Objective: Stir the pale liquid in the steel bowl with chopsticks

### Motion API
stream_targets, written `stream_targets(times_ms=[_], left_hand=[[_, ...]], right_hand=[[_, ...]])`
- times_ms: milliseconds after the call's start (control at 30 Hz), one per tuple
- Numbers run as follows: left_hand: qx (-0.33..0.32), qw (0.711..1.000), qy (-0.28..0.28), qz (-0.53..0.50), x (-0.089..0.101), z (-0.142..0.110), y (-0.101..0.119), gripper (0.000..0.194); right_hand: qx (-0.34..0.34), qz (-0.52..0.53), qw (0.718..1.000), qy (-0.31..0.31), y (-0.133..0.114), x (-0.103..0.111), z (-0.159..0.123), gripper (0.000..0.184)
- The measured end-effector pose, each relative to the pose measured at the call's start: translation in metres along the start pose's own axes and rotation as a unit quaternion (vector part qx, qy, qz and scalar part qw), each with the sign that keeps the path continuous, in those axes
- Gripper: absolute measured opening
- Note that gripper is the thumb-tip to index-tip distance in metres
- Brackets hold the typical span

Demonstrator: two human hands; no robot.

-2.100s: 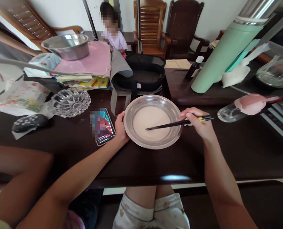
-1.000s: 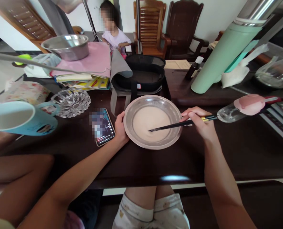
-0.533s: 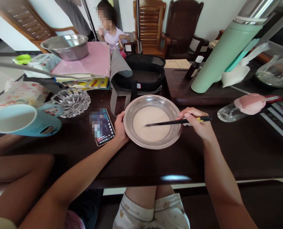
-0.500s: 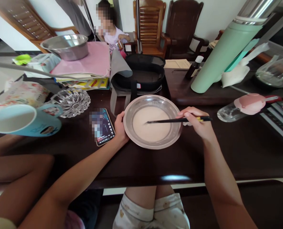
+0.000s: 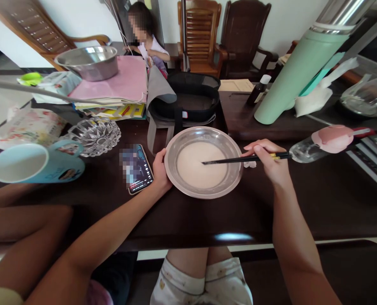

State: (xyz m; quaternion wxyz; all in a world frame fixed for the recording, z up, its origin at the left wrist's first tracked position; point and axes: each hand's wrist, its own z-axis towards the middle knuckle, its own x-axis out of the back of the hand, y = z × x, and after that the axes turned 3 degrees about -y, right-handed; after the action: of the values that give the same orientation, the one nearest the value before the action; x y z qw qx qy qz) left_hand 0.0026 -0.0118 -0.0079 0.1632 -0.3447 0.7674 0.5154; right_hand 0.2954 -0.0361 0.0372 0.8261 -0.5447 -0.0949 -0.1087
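A shallow metal bowl (image 5: 203,193) stands on the dark table in front of me, with a milky off-white liquid (image 5: 197,169) in it. My left hand (image 5: 161,170) grips the bowl's left rim, its thumb on the edge and the other fingers hidden beneath or behind. Black chopsticks (image 5: 229,160) are pinched in my right hand (image 5: 269,159), just right of the bowl. Their tips dip into the liquid near the middle. A crumpled whitish scrap (image 5: 249,164) lies under the right fingers. Close to my left wrist a phone (image 5: 140,169) lies with its screen lit.
At left are a light blue mug (image 5: 35,163), a cut-glass dish (image 5: 96,137) and a tissue pack (image 5: 29,127). Behind stand a steel basin (image 5: 93,63) on papers and a black case (image 5: 188,97). A green flask (image 5: 299,76) and pink-lidded bottle (image 5: 333,139) are right. Another person (image 5: 148,42) is beyond.
My right hand and the chopsticks have shifted right, the tips moving slightly within the liquid. My left hand stays on the bowl. The blue mug moved slightly right, and the person beyond changed posture.
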Motion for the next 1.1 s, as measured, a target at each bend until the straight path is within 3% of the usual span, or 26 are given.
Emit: stream_targets(times_ms=[200,400,600,767,967,1100], left_hand=[[-0.010,1.000,-0.003,0.005,0.0020,0.0011,-0.0009,0.025],[-0.003,1.000,-0.003,-0.009,0.0029,0.0022,-0.0021,0.023],[-0.005,1.000,-0.005,-0.011,0.0013,0.0011,-0.0010,0.023],[-0.006,1.000,-0.006,0.000,0.0021,0.0014,-0.0015,0.025],[-0.019,1.000,-0.011,0.002,0.0033,0.0021,-0.0024,0.025],[-0.010,1.000,-0.011,0.002,0.0034,0.0020,-0.0026,0.025]], right_hand=[[0.012,0.001,0.997,-0.074,-0.0020,-0.0041,0.0009,0.040],[-0.011,-0.005,1.000,0.004,0.0004,-0.0004,-0.0002,0.040],[0.009,-0.004,0.997,-0.071,-0.0019,-0.0057,0.0011,0.041],[-0.006,-0.005,1.000,0.005,-0.0012,-0.0010,-0.0002,0.039],[0.004,0.004,0.997,-0.071,-0.0034,-0.0056,0.0007,0.043],[0.006,-0.013,1.000,-0.027,-0.0017,-0.0033,0.0009,0.039]])
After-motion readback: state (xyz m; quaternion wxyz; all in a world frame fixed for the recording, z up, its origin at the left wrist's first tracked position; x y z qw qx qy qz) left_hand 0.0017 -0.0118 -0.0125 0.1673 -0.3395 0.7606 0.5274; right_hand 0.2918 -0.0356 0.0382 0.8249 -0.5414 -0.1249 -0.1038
